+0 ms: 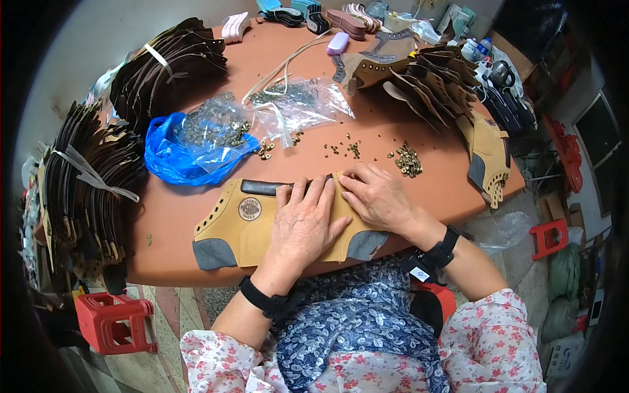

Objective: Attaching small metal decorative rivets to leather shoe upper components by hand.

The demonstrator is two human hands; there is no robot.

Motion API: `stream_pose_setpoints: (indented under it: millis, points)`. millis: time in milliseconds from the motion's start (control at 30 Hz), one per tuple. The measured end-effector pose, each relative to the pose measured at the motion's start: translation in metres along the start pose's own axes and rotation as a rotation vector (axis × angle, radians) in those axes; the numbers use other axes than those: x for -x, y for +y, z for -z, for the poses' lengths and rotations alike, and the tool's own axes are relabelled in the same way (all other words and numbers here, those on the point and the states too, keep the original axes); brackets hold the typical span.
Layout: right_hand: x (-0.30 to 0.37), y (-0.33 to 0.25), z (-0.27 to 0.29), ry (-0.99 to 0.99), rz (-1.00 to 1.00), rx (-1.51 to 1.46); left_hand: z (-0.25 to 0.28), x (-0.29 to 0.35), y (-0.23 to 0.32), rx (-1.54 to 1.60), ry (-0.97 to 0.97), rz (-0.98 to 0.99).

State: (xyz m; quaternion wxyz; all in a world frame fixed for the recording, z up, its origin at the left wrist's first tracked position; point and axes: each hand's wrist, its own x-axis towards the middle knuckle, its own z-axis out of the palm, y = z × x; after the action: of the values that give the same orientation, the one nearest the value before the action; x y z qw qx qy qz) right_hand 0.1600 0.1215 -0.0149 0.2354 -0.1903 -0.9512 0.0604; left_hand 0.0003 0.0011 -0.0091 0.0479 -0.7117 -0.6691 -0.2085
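Note:
A tan shoe upper [226,219] with grey corner patches, a dark strip along its far edge and a round dark emblem lies at the table's near edge. A row of eyelets runs down its left side. My left hand [303,226] rests on its middle, fingers stretched out flat and pressing on it. At its far right edge, beside the left fingertips, my right hand [377,196] has bent fingers closed on the upper. Whether a small metal piece is between those fingertips is hidden. Just beyond lies a pile of small brass-coloured hooks [409,160], with loose eyelets [354,150] scattered nearby.
Tied stacks of dark uppers [167,72] stand at the left. More uppers [432,82] are piled at the far right, and a tan one [488,154] hangs over the right edge. A blue bag [190,167] and clear bags of metal pieces sit mid-table. A red stool [118,324] stands below.

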Motion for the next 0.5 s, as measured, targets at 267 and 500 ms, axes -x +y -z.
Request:
stream_pose_setpoints:
  millis: [267, 500]
  points:
    - [0.0064, -0.0037, -0.0056, 0.022, -0.131, -0.119, -0.0021, 0.0021, -0.0012, -0.009, 0.026, -0.023]
    - [0.0062, -0.0037, -0.0088, -0.006, -0.213, -0.140, -0.0019, 0.0033, -0.0016, -0.018, 0.032, -0.023]
